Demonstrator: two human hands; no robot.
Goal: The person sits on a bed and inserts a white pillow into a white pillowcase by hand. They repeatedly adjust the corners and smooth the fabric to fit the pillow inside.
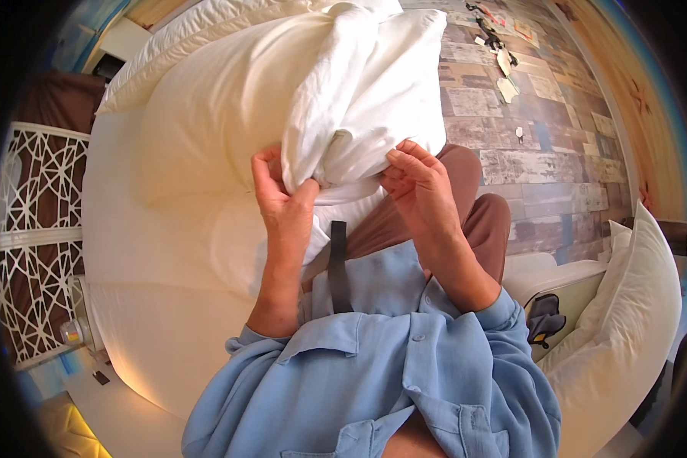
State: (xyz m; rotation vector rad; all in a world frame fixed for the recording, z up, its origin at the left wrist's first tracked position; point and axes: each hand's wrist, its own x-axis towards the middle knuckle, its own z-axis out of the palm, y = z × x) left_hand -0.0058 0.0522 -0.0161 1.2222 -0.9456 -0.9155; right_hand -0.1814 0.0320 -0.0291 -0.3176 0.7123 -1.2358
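Gathered white bed linen (378, 91), which looks like a cover, lies over the edge of the bed in front of me. My left hand (286, 189) grips a bunched fold of it, with the thumb on top. To the right, my right hand (415, 177) pinches the near edge of the same linen between thumb and fingers. A small opening or tuck shows in the cloth between the two hands. Beneath the linen spreads the white bed sheet (166, 246). Some of the fingers are hidden by the cloth.
White pillows (618, 320) rest at the right on a pale seat, near a dark cloth item (545, 318). Scraps and a dark strap-like thing (489, 34) lie on the patchwork wood-look floor (526, 166). A white lattice screen (40, 240) stands left of the bed.
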